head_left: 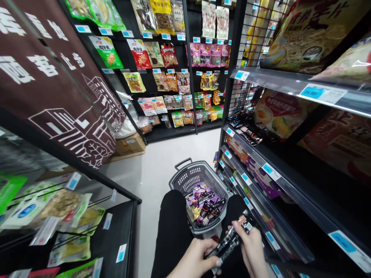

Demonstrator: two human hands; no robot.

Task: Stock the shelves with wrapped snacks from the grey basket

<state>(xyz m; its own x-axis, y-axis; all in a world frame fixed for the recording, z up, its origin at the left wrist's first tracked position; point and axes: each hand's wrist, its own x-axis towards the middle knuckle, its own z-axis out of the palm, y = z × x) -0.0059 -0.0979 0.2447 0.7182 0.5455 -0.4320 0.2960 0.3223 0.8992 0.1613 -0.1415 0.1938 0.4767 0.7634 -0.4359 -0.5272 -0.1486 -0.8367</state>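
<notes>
Several slim black stick packets (227, 244) lie bunched between my two hands, above my lap. Fingers of my left hand (199, 255) close round the lower left end of the bunch. My right hand (251, 243) pinches the upper right end, its thumb on top. Just beyond my knees a grey plastic basket (213, 170) sits on the floor, its handle at the far side. Inside it lie many purple and black stick packets (204, 200). More black packets (246, 129) are piled on the shelf to my right, near the wire mesh.
On the right, a shelf unit (268, 170) with price tags holds large bags (290, 112). Hanging snack bags (139, 54) line the rack ahead. At left stand a low rack (135, 216), a brown printed curtain (55, 85) and a cardboard box (130, 144). Pale floor (158, 166) runs between.
</notes>
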